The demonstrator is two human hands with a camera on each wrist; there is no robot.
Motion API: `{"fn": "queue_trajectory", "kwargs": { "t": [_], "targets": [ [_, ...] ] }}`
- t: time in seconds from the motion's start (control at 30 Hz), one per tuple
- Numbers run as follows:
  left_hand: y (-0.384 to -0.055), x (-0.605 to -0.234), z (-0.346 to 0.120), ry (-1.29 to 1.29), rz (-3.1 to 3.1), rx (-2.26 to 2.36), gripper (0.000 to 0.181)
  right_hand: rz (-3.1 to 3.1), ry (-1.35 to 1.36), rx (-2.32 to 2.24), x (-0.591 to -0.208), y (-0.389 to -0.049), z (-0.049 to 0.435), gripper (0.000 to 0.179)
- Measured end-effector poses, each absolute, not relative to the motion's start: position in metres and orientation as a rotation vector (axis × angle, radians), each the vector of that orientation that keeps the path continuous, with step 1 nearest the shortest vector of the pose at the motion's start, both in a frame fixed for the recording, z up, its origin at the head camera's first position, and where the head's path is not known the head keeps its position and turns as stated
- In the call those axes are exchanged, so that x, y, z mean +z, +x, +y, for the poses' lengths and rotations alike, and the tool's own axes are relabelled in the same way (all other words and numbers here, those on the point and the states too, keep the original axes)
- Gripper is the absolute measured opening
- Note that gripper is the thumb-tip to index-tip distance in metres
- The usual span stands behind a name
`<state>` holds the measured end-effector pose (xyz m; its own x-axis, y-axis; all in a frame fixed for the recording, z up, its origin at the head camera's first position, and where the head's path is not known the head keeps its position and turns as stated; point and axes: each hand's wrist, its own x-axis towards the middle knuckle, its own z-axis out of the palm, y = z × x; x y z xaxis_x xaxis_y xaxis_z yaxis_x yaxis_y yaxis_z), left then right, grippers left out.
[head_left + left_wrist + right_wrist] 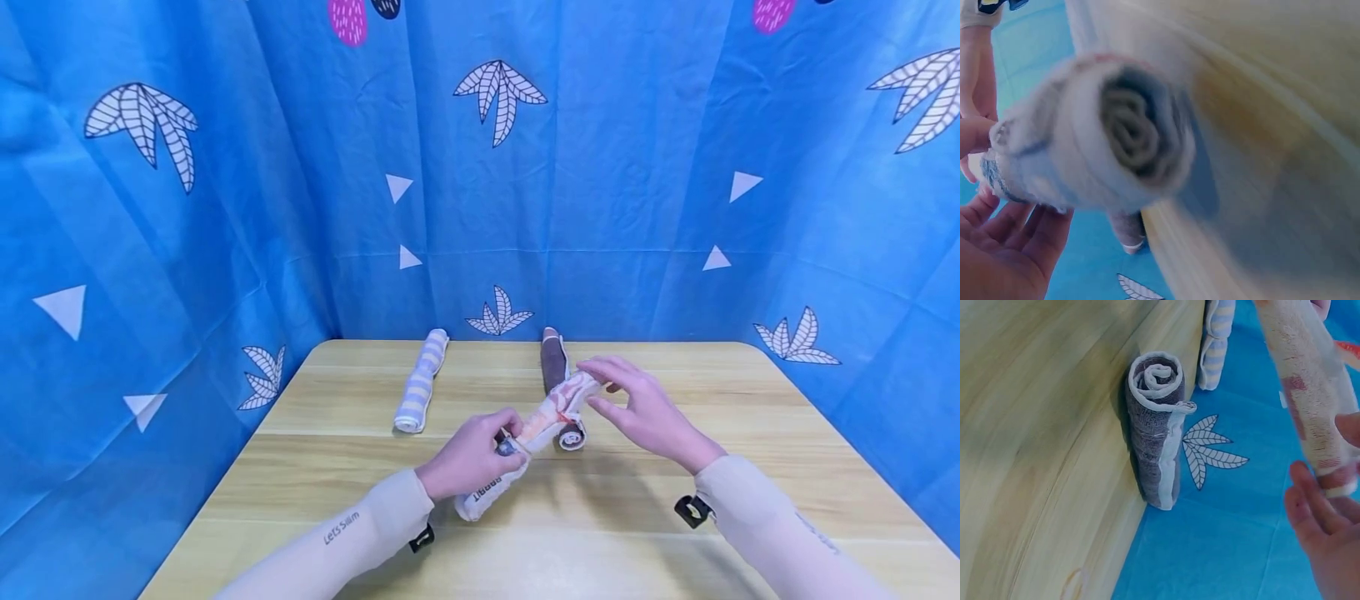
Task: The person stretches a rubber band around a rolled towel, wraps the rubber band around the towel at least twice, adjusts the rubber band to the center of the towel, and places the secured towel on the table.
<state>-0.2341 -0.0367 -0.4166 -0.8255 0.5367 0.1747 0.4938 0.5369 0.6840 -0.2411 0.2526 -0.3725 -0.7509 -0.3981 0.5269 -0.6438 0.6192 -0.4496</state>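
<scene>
A rolled white towel [553,414] with a pink and orange print and dark lettering slants above the table, raised at its right end. My left hand [474,454] grips its lower part, fingers and thumb on either side. At the upper end my right hand [648,410] holds the roll between thumb and fingers, also seen in the right wrist view. The spiral end of the towel [1129,134] faces the left wrist camera, blurred. Behind it, a rolled dark brown towel [1154,447] with white edging lies on the table, partly hidden in the head view.
A rolled towel with lilac and cream stripes [422,383] lies toward the back left of the wooden table [315,500]. A blue curtain [622,167] with leaf and triangle prints hangs behind and at both sides of the table.
</scene>
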Motion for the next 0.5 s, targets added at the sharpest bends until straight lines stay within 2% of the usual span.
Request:
{"fn": "queue_trajectory", "kwargs": {
  "t": [0.13, 0.5],
  "targets": [
    [-0.238, -0.418, -0.040, 0.818, 2.654, 1.294, 0.022, -2.495, 0.809, 0.922, -0.372, -0.244, 0.251, 0.058],
    [-0.270, -0.423, -0.050, 0.567, 2.747, 1.418, 0.031, -2.550, 0.790, 0.893, -0.382, -0.246, 0.254, 0.050]
  ]
}}
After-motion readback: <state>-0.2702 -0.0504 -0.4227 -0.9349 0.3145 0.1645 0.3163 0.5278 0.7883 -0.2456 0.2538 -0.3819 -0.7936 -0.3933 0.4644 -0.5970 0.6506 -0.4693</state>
